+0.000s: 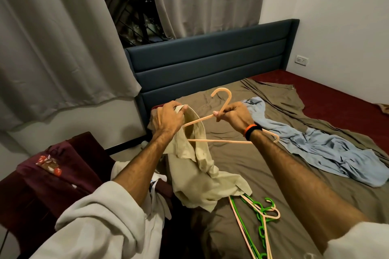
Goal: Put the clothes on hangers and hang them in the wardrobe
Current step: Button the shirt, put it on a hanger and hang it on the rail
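**Hanger going into the cream shirt, over the bed**

We see the left hand [168,119] gripping the neck of a cream shirt [202,172], its fingers [179,109] curled round the bunched cloth. The right hand [234,116] holds a peach hanger [219,142] just below the hook, fingers closed on the stem. The hanger's left arm runs into the shirt's opening; its right end pokes out past the wrist at about 4 o'clock from that hand. The rest of the shirt hangs down and rests on the bed [231,166], which is covered by an olive sheet.

At 3 o'clock from the hands a light blue garment [320,153] lies spread on the bed. At 6 o'clock, just beside the shirt's hem, lies a small heap of spare hangers [255,223], green and peach; we cannot count them surely. At 8 o'clock is a maroon garment [54,174], perhaps draped over a chair. A dark blue headboard [210,61] stands at 12 o'clock.
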